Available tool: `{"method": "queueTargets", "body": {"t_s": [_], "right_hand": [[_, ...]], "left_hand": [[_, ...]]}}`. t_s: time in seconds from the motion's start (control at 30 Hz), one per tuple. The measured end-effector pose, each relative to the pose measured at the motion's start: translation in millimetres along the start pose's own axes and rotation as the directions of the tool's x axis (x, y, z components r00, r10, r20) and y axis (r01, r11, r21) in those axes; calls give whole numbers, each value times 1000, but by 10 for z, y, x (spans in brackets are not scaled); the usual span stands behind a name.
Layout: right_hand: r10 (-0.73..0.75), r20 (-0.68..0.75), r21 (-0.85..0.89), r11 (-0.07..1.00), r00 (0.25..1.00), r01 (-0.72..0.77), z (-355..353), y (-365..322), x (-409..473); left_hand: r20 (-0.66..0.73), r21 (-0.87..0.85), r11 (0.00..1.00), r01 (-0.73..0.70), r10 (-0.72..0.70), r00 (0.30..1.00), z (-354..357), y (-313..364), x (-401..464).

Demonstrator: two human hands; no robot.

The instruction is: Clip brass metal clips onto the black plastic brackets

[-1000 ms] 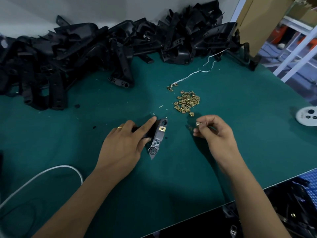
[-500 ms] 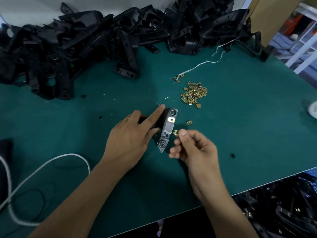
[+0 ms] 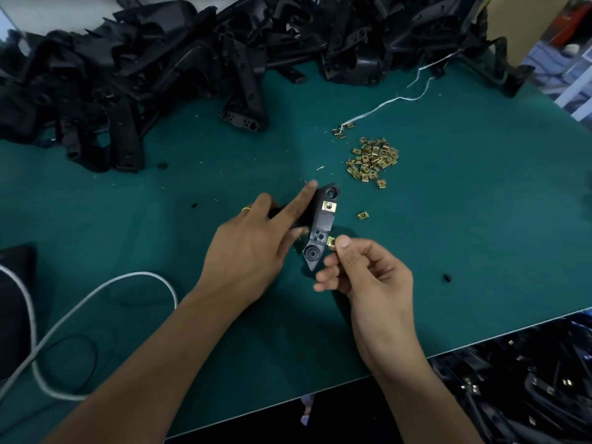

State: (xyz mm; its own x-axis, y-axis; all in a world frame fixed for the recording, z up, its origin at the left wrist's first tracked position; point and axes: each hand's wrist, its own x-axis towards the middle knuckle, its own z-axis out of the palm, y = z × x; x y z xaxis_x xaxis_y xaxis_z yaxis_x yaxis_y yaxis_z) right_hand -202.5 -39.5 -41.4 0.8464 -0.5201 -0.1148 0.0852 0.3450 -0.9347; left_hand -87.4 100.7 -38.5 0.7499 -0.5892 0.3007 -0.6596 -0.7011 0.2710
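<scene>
Head view, left hand [image 3: 246, 248] gripping half-hidden bracket [image 3: 320, 229], right hand [image 3: 365, 274] pinching brass clip [image 3: 331, 242], partly covered by thumb

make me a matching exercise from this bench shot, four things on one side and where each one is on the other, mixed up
Things
1. clip in the right hand
2. fitted clip
3. stray clip
4. clip heap

Places
A. lying alone on the green mat, right of the bracket
B. piled on the mat beyond the bracket, to the right
C. already seated on the bracket near its far end
D. pinched at the fingertips beside the bracket's near end

The left hand holds the bracket; the right hand holds the loose clip.

Pairs: 1-D, 2-C, 3-A, 4-B
</scene>
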Motion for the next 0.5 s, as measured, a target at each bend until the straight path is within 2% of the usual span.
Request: {"method": "queueTargets", "body": {"t_s": [0.27,0.4,0.5], "right_hand": [[-44,-61,-70,997,997,39,49,42,-13],[-81,-52,-199,978,995,69,129,93,-30],[-52,-15,-199,979,999,48,130,47,-9]], "left_hand": [[-32,88,995,-52,55,998,48,-1,-9],[-48,114,992,-60,66,997,57,2,-15],[-43,102,994,-40,44,998,-15,7,-35]]}}
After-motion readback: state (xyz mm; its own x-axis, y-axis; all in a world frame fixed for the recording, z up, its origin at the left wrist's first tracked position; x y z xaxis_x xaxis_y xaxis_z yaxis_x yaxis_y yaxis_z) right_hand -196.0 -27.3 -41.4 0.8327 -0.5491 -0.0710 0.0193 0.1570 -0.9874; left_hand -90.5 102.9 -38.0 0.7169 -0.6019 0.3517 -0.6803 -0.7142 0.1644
